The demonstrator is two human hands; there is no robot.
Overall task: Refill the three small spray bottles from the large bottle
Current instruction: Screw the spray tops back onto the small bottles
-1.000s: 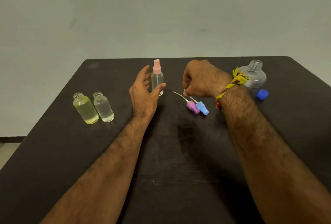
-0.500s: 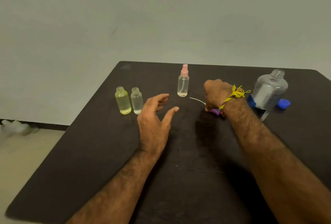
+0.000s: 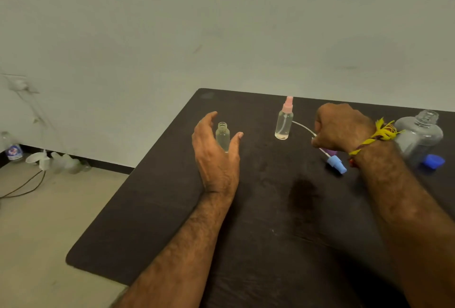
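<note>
My left hand is open, with its thumb and fingers on either side of a small uncapped clear bottle, and does not grip it. The yellowish small bottle is hidden behind that hand. A small bottle with a pink spray head stands further back. My right hand is curled over the purple spray head and pinches its white tube. The blue spray head lies just in front of it. Behind my right wrist stands the large clear bottle, uncapped, with its blue cap beside it.
The dark table ends at its left edge close to my left forearm. On the floor at the left are a cable, a small bottle and some pale clutter along the wall.
My left hand moved left from the pink-capped bottle to the clear uncapped one. My right hand came down onto the purple spray head. The view swung left.
</note>
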